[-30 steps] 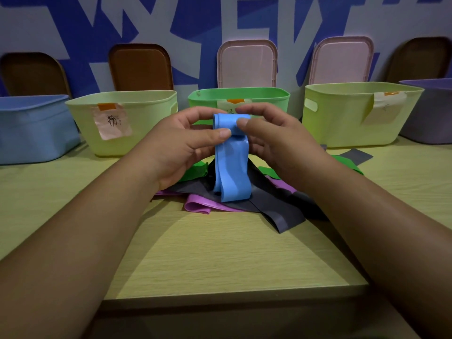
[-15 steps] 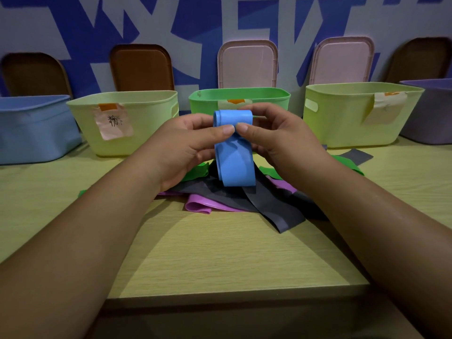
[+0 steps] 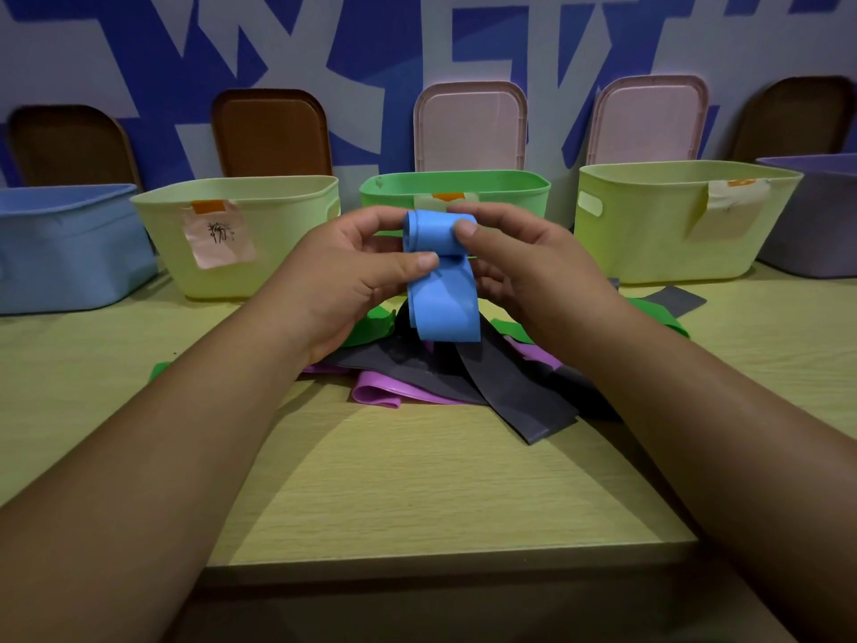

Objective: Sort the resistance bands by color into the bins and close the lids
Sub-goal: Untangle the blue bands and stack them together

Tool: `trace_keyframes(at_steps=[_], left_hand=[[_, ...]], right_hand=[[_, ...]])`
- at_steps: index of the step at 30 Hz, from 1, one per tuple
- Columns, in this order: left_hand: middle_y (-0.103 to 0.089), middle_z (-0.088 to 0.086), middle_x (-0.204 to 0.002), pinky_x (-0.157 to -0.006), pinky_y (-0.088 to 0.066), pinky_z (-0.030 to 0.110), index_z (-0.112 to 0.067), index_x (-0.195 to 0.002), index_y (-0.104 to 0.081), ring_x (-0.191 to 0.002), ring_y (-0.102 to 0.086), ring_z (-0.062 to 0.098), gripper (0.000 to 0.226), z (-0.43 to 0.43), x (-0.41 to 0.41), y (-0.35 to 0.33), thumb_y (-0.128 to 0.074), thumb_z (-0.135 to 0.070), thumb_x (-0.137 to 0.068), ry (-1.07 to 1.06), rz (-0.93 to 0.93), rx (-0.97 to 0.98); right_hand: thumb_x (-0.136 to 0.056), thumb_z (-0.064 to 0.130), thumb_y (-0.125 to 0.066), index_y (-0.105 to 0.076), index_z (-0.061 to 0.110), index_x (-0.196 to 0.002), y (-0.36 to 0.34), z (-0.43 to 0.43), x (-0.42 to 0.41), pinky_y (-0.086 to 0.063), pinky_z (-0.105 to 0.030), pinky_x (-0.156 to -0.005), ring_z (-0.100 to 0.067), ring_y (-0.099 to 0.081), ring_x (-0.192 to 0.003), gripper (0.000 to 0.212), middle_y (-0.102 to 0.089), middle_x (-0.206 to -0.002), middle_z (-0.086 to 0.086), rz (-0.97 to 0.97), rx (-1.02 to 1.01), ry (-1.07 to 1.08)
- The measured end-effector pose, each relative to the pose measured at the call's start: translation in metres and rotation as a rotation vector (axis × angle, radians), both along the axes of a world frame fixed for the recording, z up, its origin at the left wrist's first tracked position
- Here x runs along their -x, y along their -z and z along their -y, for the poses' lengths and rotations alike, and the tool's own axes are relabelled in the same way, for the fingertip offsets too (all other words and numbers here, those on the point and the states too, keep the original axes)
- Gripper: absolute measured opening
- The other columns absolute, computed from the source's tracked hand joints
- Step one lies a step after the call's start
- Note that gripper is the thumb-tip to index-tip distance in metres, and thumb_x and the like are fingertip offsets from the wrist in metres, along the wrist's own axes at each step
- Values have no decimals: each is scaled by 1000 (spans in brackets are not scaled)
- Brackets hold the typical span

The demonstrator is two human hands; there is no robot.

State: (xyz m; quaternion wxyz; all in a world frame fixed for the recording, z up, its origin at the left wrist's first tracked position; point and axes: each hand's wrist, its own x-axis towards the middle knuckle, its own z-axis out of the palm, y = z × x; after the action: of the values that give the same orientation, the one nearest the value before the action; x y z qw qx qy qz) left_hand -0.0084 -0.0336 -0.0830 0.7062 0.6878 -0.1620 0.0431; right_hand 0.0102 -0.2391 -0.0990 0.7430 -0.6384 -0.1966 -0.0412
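Our left hand [image 3: 352, 280] and right hand [image 3: 524, 266] pinch the blue band [image 3: 443, 294], half hiding the green bin's [image 3: 510, 194] label; the scrawl on the left yellow bin [image 3: 287, 243] is unreadable.

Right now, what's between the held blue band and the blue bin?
Head view: the left hand gripping the blue band, then the labelled yellow-green bin standing beside the blue bin. The right hand pinches the roll too.

Single head view — forward-down, close over table [image 3: 417, 494], facing bins [image 3: 454, 193].
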Motion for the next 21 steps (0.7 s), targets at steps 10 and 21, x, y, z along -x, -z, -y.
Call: trace_keyframes(at_steps=[10,21], left_hand=[[-81,9,-118,-88,-63,30,-7,-127,-72,-111,-78,22,32,1,3,-3,-76,-14,-96,15,-46,-46],[-80,15,-114,-91,-64,35,-5,-131,-66,-109,-79,29,52,-2,0,-1,-80,0,-81,13,-30,29]], right_hand=[[-94,10,-80,-79,23,-120,3,5,-6,-59,-56,-105,-33,-75,-117,29,-77,-122,-10,114,52,15],[-101,10,-73,-72,17,-126,4,3,-7,-62,-48,-99,-32,-76,-113,26,-76,-120,-13,69,21,-39]])
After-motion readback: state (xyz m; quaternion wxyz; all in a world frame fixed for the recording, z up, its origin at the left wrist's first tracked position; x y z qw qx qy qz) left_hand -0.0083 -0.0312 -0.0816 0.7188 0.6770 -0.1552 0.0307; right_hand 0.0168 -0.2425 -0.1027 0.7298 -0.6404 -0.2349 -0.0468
